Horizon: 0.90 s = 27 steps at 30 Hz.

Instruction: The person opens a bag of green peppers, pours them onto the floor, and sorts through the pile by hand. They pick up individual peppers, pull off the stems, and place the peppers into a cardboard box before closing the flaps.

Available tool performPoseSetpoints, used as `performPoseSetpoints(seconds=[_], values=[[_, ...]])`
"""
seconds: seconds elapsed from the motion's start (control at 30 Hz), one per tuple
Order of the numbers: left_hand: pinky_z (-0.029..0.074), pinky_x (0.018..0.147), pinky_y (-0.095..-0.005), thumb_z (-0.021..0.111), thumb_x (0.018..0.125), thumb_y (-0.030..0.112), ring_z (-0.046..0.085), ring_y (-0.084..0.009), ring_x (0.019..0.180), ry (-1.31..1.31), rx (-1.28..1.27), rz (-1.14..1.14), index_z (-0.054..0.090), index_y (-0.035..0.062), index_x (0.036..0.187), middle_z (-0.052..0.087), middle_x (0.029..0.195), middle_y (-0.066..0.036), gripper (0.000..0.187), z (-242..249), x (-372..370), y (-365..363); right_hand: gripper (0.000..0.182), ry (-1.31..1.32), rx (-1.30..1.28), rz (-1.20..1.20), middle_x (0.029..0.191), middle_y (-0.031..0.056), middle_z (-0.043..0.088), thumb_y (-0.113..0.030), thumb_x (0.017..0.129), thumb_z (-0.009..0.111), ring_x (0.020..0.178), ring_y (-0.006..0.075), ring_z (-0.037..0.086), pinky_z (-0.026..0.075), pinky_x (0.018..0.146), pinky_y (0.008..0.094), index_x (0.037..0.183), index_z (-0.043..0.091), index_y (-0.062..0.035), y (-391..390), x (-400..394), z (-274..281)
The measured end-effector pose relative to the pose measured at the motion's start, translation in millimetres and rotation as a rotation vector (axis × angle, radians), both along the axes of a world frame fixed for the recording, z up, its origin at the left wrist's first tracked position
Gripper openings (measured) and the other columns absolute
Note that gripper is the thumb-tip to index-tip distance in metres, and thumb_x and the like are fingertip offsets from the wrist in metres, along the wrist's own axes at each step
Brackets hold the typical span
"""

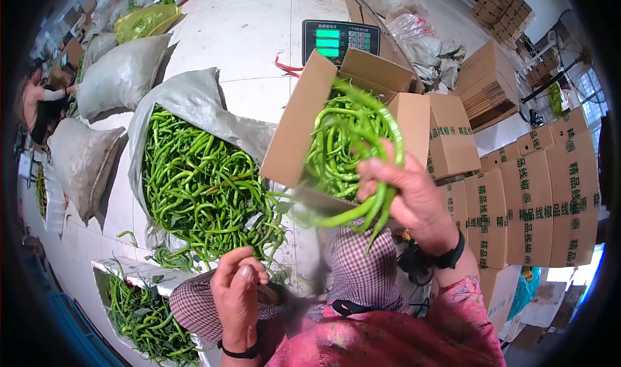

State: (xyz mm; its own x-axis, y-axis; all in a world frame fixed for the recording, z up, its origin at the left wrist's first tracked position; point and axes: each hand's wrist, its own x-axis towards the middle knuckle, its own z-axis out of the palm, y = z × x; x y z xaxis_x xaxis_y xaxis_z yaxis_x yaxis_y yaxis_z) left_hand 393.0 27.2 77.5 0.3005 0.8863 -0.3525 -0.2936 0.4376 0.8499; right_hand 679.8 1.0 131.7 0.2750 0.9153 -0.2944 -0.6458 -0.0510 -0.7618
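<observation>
My right hand (407, 189) is closed round a bunch of long green chili peppers (372, 124), held over the front right of an open cardboard box (299, 118). More green chili peppers (333, 140) fill the box. Low in the view, my left hand (238, 283) has its fingers curled in, and no pepper shows in it. Just beyond that hand, a large heap of green chili peppers (200, 176) spills from the mouth of an open pale woven sack (184, 95).
A scale display (341, 41) stands behind the box, near red chili peppers (286, 67). Full sacks (123, 76) line the left, where another person (42, 101) sits. Printed cartons (533, 202) are stacked right. At lower left is a white foam box (139, 273) of peppers.
</observation>
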Motion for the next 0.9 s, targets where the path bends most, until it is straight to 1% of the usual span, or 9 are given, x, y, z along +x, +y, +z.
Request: performPoseSetpoints(seconds=[0.13, 0.4, 0.47, 0.5, 0.53, 0.6, 0.63, 0.73, 0.9], values=[[0.047, 0.065, -0.0262, 0.057, 0.09, 0.008, 0.057, -0.0158, 0.07, -0.051, -0.085, -0.019, 0.056, -0.0038, 0.114, 0.062, 0.082, -0.01, 0.026, -28, 11, 8, 0.038, 0.112, 0.149, -0.138, 0.087, 0.0047, 0.058, -0.009, 0.09, 0.062, 0.07, 0.0106, 0.057, 0.05, 0.069, 0.0288, 0.124, 0.049, -0.0003, 4, 55, -11], [0.048, 0.067, -0.0258, 0.06, 0.09, 0.008, 0.059, -0.0146, 0.072, -0.094, -0.186, -0.105, 0.058, -0.0034, 0.113, 0.063, 0.084, -0.008, 0.026, -49, 31, 14, 0.029, 0.079, 0.115, -0.188, 0.087, 0.0052, 0.059, -0.011, 0.092, 0.06, 0.069, 0.0117, 0.058, 0.051, 0.07, 0.0295, 0.117, 0.052, 0.0016, 17, 105, -45], [0.048, 0.068, -0.026, 0.06, 0.09, 0.007, 0.059, -0.0143, 0.073, -0.082, -0.196, -0.117, 0.058, -0.0033, 0.113, 0.063, 0.085, -0.008, 0.026, -52, 36, 14, 0.028, -0.039, 0.043, -0.259, 0.093, 0.0084, 0.062, -0.011, 0.092, 0.059, 0.074, 0.0145, 0.062, 0.053, 0.071, 0.0295, 0.117, 0.052, 0.002, 26, 108, -51], [0.048, 0.068, -0.026, 0.06, 0.09, 0.007, 0.059, -0.0142, 0.073, -0.075, -0.203, -0.113, 0.058, -0.0033, 0.113, 0.063, 0.085, -0.008, 0.026, -53, 39, 14, 0.044, -0.161, -0.006, -0.204, 0.113, 0.0191, 0.059, -0.02, 0.092, 0.062, 0.1, 0.0219, 0.061, 0.049, 0.09, 0.0354, 0.124, 0.047, 0.0062, 29, 119, -68], [0.048, 0.068, -0.0261, 0.06, 0.09, 0.007, 0.059, -0.0141, 0.073, -0.068, -0.209, -0.11, 0.058, -0.0033, 0.113, 0.063, 0.085, -0.008, 0.025, -54, 40, 14, 0.044, -0.16, -0.01, -0.207, 0.113, 0.0191, 0.059, -0.02, 0.092, 0.062, 0.1, 0.0219, 0.061, 0.049, 0.09, 0.0354, 0.124, 0.047, 0.0062, 26, 127, -88], [0.048, 0.068, -0.0261, 0.059, 0.09, 0.007, 0.059, -0.0141, 0.073, -0.07, -0.209, -0.109, 0.058, -0.0033, 0.113, 0.063, 0.085, -0.007, 0.025, -58, 38, 15, 0.063, -0.47, -0.237, -0.398, 0.131, 0.0267, 0.045, -0.031, 0.09, 0.065, 0.125, 0.0265, 0.045, 0.035, 0.106, 0.0388, 0.131, 0.04, 0.0103, 22, 141, -116], [0.048, 0.068, -0.0262, 0.059, 0.09, 0.007, 0.059, -0.0141, 0.074, -0.07, -0.212, -0.101, 0.058, -0.0033, 0.113, 0.063, 0.085, -0.007, 0.025, -60, 38, 16, 0.046, -0.506, -0.399, -0.466, 0.12, 0.0097, 0.052, -0.028, 0.092, 0.062, 0.113, 0.0186, 0.048, 0.036, 0.101, 0.0361, 0.126, 0.049, 0.0007, 19, 144, -114], [0.048, 0.068, -0.0261, 0.059, 0.09, 0.007, 0.059, -0.014, 0.074, -0.054, -0.225, -0.079, 0.058, -0.0032, 0.113, 0.062, 0.085, -0.007, 0.025, -61, 36, 17, 0.048, -0.588, -0.34, -0.43, 0.123, 0.009, 0.049, -0.026, 0.092, 0.063, 0.112, 0.0181, 0.048, 0.037, 0.099, 0.0349, 0.128, 0.047, 0.0016, 1, 139, -107], [0.048, 0.069, -0.0259, 0.059, 0.09, 0.007, 0.058, -0.0139, 0.073, -0.066, -0.229, -0.114, 0.058, -0.0032, 0.112, 0.062, 0.084, -0.007, 0.024, -62, 41, 18, 0.043, -0.486, -0.263, -0.343, 0.113, 0.0089, 0.055, -0.019, 0.089, 0.064, 0.101, 0.014, 0.054, 0.045, 0.088, 0.0276, 0.125, 0.051, 0.0006, -12, 111, -78]])
